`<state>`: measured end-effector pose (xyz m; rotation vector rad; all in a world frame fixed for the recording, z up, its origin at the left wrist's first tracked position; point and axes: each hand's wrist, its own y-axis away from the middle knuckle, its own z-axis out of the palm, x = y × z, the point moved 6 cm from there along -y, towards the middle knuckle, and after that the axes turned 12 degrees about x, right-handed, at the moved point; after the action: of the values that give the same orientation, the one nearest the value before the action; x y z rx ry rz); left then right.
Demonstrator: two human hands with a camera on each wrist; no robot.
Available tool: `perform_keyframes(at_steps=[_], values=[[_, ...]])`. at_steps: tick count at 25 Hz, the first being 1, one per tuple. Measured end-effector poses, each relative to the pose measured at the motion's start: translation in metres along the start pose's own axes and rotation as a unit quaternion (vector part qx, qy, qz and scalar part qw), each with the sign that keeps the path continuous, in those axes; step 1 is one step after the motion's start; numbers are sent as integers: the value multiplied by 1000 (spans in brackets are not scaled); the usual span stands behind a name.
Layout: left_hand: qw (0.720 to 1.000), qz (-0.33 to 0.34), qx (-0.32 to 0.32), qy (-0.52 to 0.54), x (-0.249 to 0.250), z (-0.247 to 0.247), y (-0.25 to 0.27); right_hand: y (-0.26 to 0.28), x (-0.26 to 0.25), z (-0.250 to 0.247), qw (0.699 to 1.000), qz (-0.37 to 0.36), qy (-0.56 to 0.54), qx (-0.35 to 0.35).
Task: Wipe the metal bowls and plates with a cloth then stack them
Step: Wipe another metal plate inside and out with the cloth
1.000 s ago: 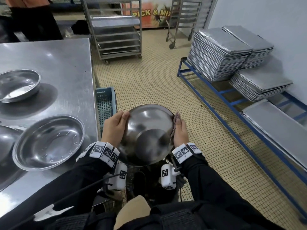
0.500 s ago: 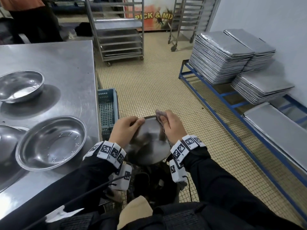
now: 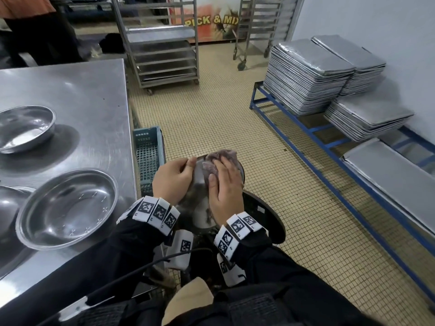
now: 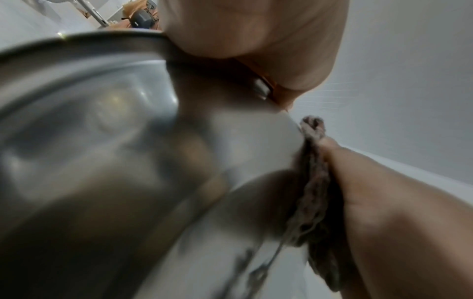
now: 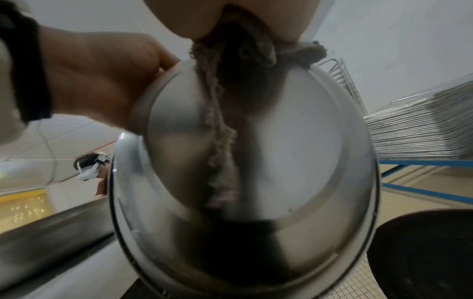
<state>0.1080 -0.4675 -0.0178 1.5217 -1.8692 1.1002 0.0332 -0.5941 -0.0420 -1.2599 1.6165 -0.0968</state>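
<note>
A round, shiny metal bowl (image 3: 200, 203) is held up on edge in front of the body, beside the steel counter (image 3: 77, 109) and above a dark round bin (image 3: 270, 222) on the tiled floor. Its rim is gripped by the left hand (image 3: 173, 182), fingers curled over the edge at the bowl's left side. A crumpled greyish-brown cloth (image 3: 217, 158) is pressed against the bowl's surface by the right hand (image 3: 226, 187), fingers laid over the cloth, which bunches out past the fingertips at the upper rim. In the right wrist view the cloth (image 5: 220, 125) is seen trailing down the middle of the bowl (image 5: 294, 153). On the counter, a wide shallow metal bowl (image 3: 68, 208) is seen near the edge, a smaller metal bowl (image 3: 26, 128) farther back, and part of another at the left border. A blue-green plastic crate (image 3: 148, 158) is wedged beside the counter. Stacked metal trays (image 3: 308, 74) are seen resting on a blue rack (image 3: 313, 135) along the wall.
</note>
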Motion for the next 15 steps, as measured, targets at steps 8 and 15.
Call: perform_keyframes(at_steps=[8,15], values=[[999,-23,9,27,-5,0,-4,-5,42,-20,970,243,-22,-8],[999,10,25,26,16,2,0,-19,-11,1,997,46,62,23]])
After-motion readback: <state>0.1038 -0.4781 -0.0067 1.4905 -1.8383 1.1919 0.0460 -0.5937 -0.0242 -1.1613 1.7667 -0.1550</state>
